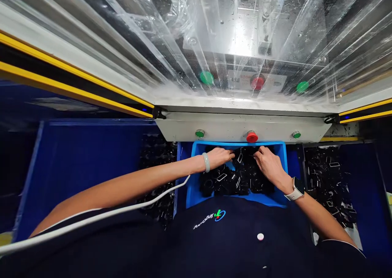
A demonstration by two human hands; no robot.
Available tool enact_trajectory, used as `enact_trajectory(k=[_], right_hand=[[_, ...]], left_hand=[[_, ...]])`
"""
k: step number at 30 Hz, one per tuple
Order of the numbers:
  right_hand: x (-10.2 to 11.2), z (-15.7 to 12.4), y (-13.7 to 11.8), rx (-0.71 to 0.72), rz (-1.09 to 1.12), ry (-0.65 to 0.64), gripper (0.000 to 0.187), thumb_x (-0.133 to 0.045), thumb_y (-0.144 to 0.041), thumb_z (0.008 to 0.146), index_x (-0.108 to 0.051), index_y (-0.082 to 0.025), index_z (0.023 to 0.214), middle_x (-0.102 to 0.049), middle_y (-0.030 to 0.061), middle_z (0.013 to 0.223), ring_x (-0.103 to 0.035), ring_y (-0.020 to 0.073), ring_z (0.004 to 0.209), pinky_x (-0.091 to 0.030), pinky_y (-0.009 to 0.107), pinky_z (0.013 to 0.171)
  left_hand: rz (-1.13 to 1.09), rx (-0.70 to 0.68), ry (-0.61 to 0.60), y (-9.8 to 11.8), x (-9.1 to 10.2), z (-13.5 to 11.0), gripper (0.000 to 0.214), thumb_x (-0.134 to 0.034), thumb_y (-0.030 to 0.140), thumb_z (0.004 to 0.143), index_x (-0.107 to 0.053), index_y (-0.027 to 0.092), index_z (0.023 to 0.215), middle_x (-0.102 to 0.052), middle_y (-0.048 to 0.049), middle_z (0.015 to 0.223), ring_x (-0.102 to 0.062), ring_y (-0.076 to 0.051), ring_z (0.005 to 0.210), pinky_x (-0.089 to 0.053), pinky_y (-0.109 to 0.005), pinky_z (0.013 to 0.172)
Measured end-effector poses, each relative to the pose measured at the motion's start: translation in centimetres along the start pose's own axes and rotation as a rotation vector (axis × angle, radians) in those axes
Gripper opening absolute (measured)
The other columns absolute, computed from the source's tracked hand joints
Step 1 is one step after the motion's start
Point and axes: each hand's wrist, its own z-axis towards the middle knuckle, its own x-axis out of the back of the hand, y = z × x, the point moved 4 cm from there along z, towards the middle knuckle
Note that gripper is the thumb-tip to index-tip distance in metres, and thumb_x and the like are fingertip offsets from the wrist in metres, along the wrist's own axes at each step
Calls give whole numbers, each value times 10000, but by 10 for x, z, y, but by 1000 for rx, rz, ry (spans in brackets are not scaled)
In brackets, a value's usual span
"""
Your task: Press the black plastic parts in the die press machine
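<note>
A blue plastic bin holds a heap of small glossy black parts, some with a pale rectangular outline. Over the heap's far left side reaches my left hand, its fingers curled together at the tips. My right hand is opposite it, over the far right side, with thumb and fingertips pinched. The two hands are apart, with black parts visible between them. Whatever either hand has in its fingertips is too dark and small to make out.
Beyond the bin, a grey machine panel carries a red button and two green ones. Clear plastic sheeting covers the machine. More black parts lie at right and left. A white cable crosses beside my left arm.
</note>
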Motion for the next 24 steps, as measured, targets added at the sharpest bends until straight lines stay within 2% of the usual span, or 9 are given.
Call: enact_trajectory(k=[2,5,7,10,13,16,19,24], right_hand=[[2,-6,4,21,195,87,244,-467,-203,1081,-700,-192,1155,-694,122,1158,-679,218,1006,-551,307,763],[9,-15,12,25,556,242,165,-550,-234,1052,-690,-197,1131,-722,87,1096,-693,193,930,-563,331,849],[15,-21,17,-21,788,303,135,-614,-307,1026,-691,-202,1062,-739,66,1028,-702,187,895,-571,328,828],[26,-25,19,-94,1027,317,230,-693,-434,972,-706,-207,1006,-745,42,945,-704,175,830,-568,309,761],[45,-25,13,-103,1133,362,306,-747,-507,917,-723,-204,958,-735,31,895,-672,156,766,-556,295,719],[67,-23,2,-79,1212,449,316,-767,-513,894,-719,-207,954,-721,17,843,-647,143,713,-556,286,683],[82,-20,-11,-60,1236,493,300,-780,-486,891,-725,-216,1010,-758,32,932,-674,143,751,-572,287,712],[88,-13,-27,-42,1134,441,264,-759,-471,910,-750,-214,968,-784,69,1080,-695,145,764,-578,301,724]], left_hand=[[3,-27,5,8,2,-5,123,-611,177,1005,-732,161,1003,-714,-150,1182,-734,-217,872,-520,-269,703],[-89,-112,86,17,14,-26,89,-657,223,999,-734,178,995,-659,-127,1274,-714,-198,912,-509,-257,697],[-260,-188,183,23,28,-45,119,-669,281,1006,-721,175,987,-646,-119,1289,-698,-184,924,-527,-267,743],[-573,-230,341,30,49,-66,209,-700,368,996,-677,167,945,-677,-105,1189,-686,-185,949,-562,-292,818],[-818,-164,611,32,68,-76,335,-787,400,931,-614,188,1123,-664,-94,1132,-688,-201,1007,-598,-326,888],[-865,-113,852,34,82,-78,530,-848,387,874,-548,213,1275,-642,-103,1188,-681,-221,1096,-599,-380,987],[-804,-131,945,37,95,-74,519,-861,370,860,-571,217,1263,-644,-93,1170,-678,-223,1090,-601,-398,992],[-795,-215,958,45,111,-66,470,-864,366,868,-626,211,1244,-673,-93,1130,-686,-220,1051,-610,-394,955]])
